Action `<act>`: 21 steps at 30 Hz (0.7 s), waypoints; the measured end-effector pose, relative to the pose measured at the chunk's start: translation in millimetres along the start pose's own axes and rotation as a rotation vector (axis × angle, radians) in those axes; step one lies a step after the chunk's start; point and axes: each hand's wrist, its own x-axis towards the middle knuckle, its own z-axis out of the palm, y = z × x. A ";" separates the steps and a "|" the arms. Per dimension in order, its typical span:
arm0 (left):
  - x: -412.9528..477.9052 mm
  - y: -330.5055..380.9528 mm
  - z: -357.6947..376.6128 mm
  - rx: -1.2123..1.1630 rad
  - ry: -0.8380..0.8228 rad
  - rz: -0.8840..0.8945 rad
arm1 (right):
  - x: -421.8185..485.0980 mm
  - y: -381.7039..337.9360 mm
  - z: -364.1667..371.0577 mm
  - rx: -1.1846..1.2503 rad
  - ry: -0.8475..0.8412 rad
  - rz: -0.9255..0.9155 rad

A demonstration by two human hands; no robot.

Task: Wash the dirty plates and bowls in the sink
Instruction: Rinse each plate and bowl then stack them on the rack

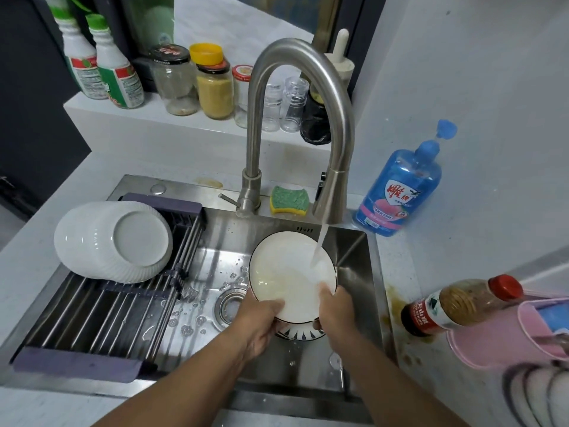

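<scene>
The blue soap bottle (397, 192) says 雕牌 (in red). The left grip (261, 322) and right grip (334, 312) hold the white plate (286, 272), just beyond them.

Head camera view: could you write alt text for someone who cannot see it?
The left hand and right hand hold a white plate under water running from a steel tap over a sink. Upturned white bowls rest on a drying rack at left.

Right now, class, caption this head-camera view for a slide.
The left hand and right hand hold a white plate under the running faucet, over a patterned dish in the sink.
</scene>
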 end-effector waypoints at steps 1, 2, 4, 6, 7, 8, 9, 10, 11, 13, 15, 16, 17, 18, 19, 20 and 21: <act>-0.4 3.8 -2.5 0.039 0.004 0.017 | 3.6 -2.6 -3.6 -0.059 0.005 -0.053; 0.1 7.4 -5.7 0.081 0.003 0.027 | 8.1 -6.3 -7.3 -0.135 0.012 -0.115; -0.3 16.2 -13.2 0.170 -0.019 0.025 | 20.1 -15.4 -14.4 -0.291 0.006 -0.212; -2.7 26.5 -17.9 0.224 -0.042 0.014 | 28.0 -26.0 -20.1 -0.410 -0.045 -0.259; -1.9 30.9 -19.6 0.236 -0.051 0.010 | 30.6 -30.0 -21.8 -0.439 -0.076 -0.267; 0.1 34.8 -20.7 0.240 -0.058 0.009 | 32.8 -32.6 -22.6 -0.446 -0.094 -0.272; 0.4 37.4 -20.5 0.238 -0.061 0.012 | 33.8 -33.1 -22.3 -0.441 -0.099 -0.269; 0.5 38.2 -19.6 0.222 -0.055 0.020 | 33.8 -31.7 -20.2 -0.405 -0.089 -0.254; 0.1 36.1 -17.7 0.190 -0.041 0.031 | 33.2 -27.7 -15.4 -0.338 -0.070 -0.231; -2.6 22.3 -12.4 0.101 -0.016 0.055 | 27.5 -17.3 -1.9 -0.181 -0.018 -0.145; -10.0 6.8 -6.2 0.055 0.005 0.082 | 22.3 -5.4 11.8 -0.060 0.034 -0.051; -14.6 2.2 -3.9 0.040 0.010 0.093 | 19.6 -1.7 15.4 -0.037 0.044 -0.033; -16.0 0.3 -4.1 0.031 0.010 0.098 | 17.7 -0.7 16.8 -0.033 0.042 -0.045; -16.1 1.2 -5.4 0.027 0.014 0.099 | 15.8 -2.5 15.8 -0.050 0.038 -0.085; -14.9 4.1 -7.1 0.032 0.016 0.096 | 15.8 -5.3 12.3 -0.106 0.032 -0.147; -12.5 6.9 -10.4 0.035 0.011 0.085 | 17.5 -7.8 7.8 -0.216 0.037 -0.235; -10.0 10.2 -13.3 0.040 0.005 0.072 | 19.8 -10.2 3.8 -0.370 0.058 -0.343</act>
